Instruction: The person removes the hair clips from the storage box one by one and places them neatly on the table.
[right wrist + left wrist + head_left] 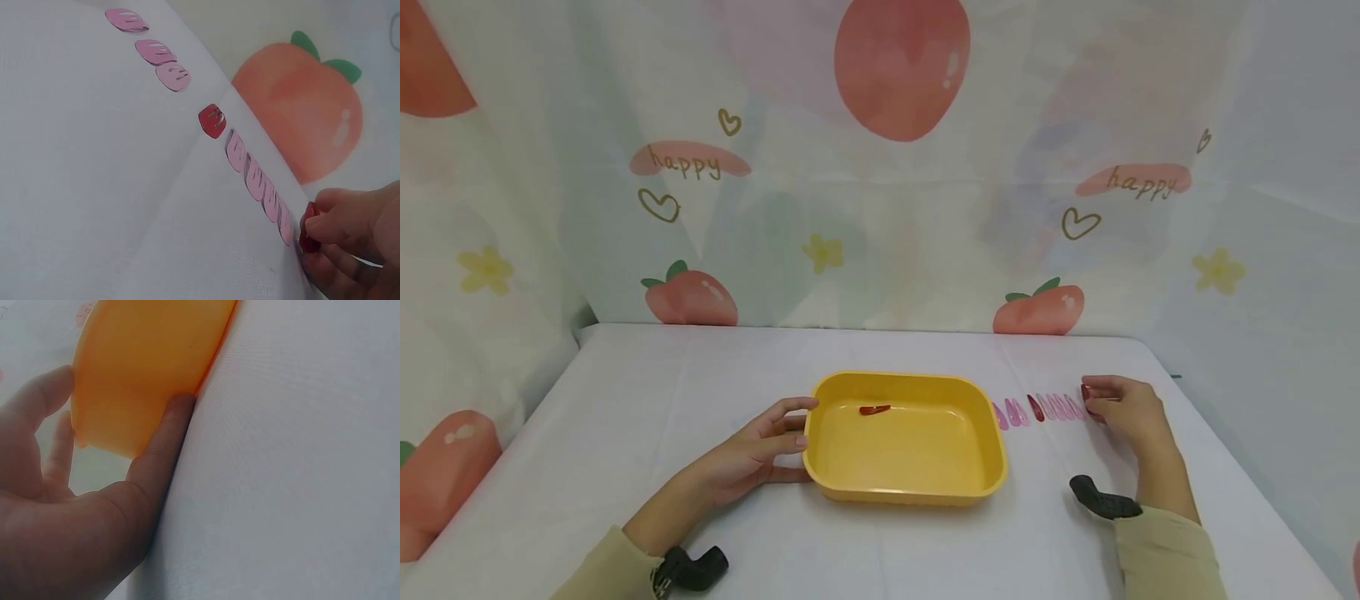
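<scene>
A yellow tray [902, 485] stands on the white table, with a red snap hair clip [875, 410] lying inside it. My left hand [752, 454] touches the tray's left end with spread, fairly straight fingers; the left wrist view shows fingertips against the orange-looking wall [137, 381]. Off to the right, my right hand [1127, 412] pinches a red hair clip [309, 228] between thumb and finger. It is at the right end of a row of hair clips on the table, where another red clip [212, 121] lies between pink clips [256, 178].
Three pink clips [126, 20] at the row's left end lie close to the tray's right side. A printed cloth backdrop [917, 233] rises behind the table [895, 558]. A black wrist mount [696, 569] is on each forearm.
</scene>
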Motion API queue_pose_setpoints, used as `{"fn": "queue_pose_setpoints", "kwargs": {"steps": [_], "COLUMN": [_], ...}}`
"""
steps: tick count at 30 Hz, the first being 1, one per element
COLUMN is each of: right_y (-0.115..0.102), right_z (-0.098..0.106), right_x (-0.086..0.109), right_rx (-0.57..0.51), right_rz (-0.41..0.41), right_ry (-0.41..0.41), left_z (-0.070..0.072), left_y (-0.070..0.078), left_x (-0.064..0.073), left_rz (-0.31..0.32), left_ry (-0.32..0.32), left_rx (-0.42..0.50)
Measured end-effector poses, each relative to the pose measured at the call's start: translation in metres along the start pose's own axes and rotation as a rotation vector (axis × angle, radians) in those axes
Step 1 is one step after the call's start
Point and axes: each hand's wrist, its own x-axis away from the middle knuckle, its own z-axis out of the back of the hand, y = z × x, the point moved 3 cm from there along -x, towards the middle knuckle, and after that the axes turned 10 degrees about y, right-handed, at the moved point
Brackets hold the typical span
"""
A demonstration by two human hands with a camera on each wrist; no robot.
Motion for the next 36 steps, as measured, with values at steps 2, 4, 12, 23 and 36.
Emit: {"fn": "queue_pose_setpoints", "kwargs": {"steps": [2,4,12,23,36], "right_y": [-0.002,-0.004,-0.007,-0.076,-0.164], "right_z": [0.001,0.002,-0.002,-0.016,-0.061], "right_x": [0.001,0.002,0.0,0.024,0.077], "right_rx": [0.032,0.071,0.126,-0.029,-0.209], "right_rz": [0.023,0.045,0.049,0.231,0.52], "right_ry": [-0.011,-0.017,-0.01,0.035,-0.175], "left_z": [0.0,0.0,0.0,0.001,0.001], "left_y": [0.0,0.0,0.0,0.0,0.0], "left_x": [0.0,0.0,-0.001,0.0,-0.001], "left_rz": [0.0,0.0,0.0,-0.001,0.0], "left_ry": [0.001,0.002,0.0,0.006,0.0], "left_rx": [0.001,0.0,0.003,0.005,0.005]}}
